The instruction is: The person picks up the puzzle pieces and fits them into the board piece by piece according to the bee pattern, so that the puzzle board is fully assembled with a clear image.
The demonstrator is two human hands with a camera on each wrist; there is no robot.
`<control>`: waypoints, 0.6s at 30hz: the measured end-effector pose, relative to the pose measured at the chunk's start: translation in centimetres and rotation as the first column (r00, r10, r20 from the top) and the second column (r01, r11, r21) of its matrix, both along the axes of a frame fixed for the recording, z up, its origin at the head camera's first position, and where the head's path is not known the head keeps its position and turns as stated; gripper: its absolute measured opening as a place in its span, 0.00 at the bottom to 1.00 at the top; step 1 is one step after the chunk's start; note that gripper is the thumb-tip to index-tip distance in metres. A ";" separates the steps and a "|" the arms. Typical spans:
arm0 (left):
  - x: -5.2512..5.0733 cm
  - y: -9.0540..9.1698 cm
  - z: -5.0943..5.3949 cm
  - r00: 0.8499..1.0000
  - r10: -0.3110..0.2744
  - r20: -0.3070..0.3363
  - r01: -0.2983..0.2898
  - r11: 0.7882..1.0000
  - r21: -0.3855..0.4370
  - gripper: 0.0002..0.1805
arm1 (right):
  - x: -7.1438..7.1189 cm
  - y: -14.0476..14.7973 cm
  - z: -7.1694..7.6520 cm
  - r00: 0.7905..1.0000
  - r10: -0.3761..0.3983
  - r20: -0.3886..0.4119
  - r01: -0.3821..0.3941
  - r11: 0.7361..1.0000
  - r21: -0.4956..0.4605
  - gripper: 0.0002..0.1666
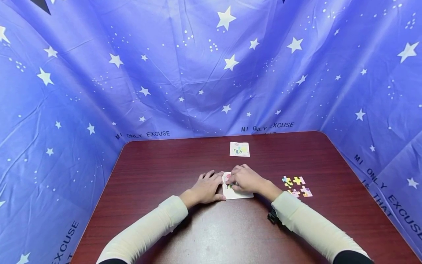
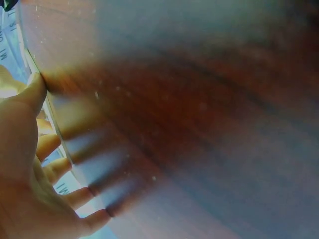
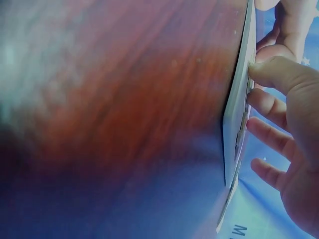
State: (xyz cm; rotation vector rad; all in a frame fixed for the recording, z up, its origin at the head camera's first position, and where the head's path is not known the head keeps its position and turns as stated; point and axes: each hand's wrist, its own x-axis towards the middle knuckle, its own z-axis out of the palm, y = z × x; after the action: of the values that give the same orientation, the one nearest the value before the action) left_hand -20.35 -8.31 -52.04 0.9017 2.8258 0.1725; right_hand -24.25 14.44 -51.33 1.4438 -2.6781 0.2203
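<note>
A pale square puzzle board [image 1: 243, 194] lies flat on the dark red table. At its left edge rests my left hand [image 1: 208, 187], fingers spread, thumb at the lower left corner; the left wrist view shows this hand [image 2: 30, 164] with its fingertips down on the table and board edge. My right hand [image 1: 245, 179] is over the board, its thumb and fingertips touching pieces on the surface. From the side, in the right wrist view, the right hand [image 3: 299, 114] has its fingers bent slightly above the board [image 3: 230, 134]. Whether a piece is pinched there is hidden.
Several loose jigsaw pieces [image 1: 306, 191] lie on the table to the right of my right hand. A small picture card [image 1: 239, 149] with a bee lies beyond the board. A blue star-patterned curtain [image 1: 197, 73] surrounds the table's back and sides.
</note>
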 end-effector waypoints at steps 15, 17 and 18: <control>0.3 0.0 0.2 1.000 -0.017 -0.006 0.017 1.000 -0.012 0.34 | 0.1 -0.2 0.4 0.995 0.058 -0.083 -0.052 0.996 0.068 0.11; 0.3 0.0 0.2 1.000 -0.017 -0.013 0.017 1.000 -0.013 0.33 | 0.0 0.0 0.1 0.998 0.051 -0.047 -0.049 0.998 0.044 0.11; 0.3 0.1 0.2 1.000 -0.017 -0.015 0.017 1.000 -0.016 0.33 | -0.1 0.1 0.0 0.999 0.048 -0.027 -0.047 0.999 0.028 0.12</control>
State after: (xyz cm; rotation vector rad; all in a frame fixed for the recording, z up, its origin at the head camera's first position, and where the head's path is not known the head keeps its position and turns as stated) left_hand -20.10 -8.26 -51.82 0.9271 2.8288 0.1418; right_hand -24.31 14.52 -51.35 1.5076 -2.6375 0.1667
